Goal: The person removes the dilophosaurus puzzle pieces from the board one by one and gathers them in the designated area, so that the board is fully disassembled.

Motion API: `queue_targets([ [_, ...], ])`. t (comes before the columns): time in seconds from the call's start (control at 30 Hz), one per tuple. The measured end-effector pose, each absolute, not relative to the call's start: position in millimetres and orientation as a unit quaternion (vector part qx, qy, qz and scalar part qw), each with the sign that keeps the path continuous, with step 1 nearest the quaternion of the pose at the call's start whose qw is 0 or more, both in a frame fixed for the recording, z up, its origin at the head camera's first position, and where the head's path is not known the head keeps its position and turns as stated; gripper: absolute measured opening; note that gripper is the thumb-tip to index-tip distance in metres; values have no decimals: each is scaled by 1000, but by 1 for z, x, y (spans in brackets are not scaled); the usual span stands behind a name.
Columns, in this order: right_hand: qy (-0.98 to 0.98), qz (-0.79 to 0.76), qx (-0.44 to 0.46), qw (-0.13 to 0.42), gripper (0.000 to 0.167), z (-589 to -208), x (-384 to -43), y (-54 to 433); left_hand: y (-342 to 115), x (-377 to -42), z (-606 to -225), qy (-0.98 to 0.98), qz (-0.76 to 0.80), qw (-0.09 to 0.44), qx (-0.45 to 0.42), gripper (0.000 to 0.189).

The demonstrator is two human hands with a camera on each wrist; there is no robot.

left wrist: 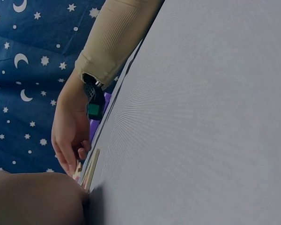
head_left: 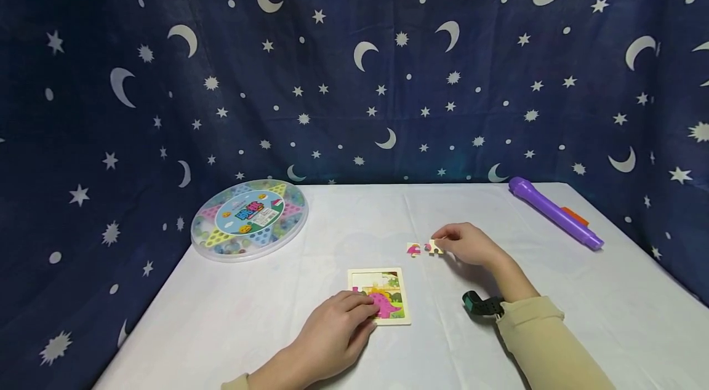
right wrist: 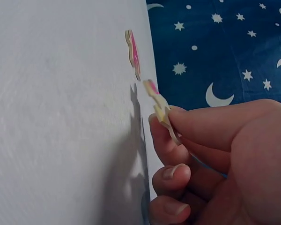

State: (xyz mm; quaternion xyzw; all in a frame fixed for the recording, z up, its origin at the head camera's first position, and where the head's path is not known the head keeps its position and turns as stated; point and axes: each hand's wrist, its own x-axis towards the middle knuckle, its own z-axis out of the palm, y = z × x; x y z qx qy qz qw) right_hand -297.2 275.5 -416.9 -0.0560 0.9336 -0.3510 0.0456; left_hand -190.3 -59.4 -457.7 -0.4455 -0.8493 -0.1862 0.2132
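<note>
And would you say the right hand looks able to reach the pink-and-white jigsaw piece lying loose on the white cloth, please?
Probably yes: the right hand is near the loose piece; only the cream-and-pink jigsaw piece it pinches seems between.

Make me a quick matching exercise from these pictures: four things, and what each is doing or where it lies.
1. Right hand
2. Left hand
3. Purple stick
4. Round game box

A. On the left side of the table
B. Pinching a puzzle piece
C. Near the table's right edge
D. Touching the puzzle tray

Pairs: 1-B, 2-D, 3-C, 4-A
</note>
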Motion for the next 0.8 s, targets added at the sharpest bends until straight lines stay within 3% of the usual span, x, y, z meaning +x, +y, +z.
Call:
queue_targets([
  [0.8, 949, -311, -42, -12, 15, -419, -295, 287, -59, -190, -457, -856, -192, 212, -431, 26],
])
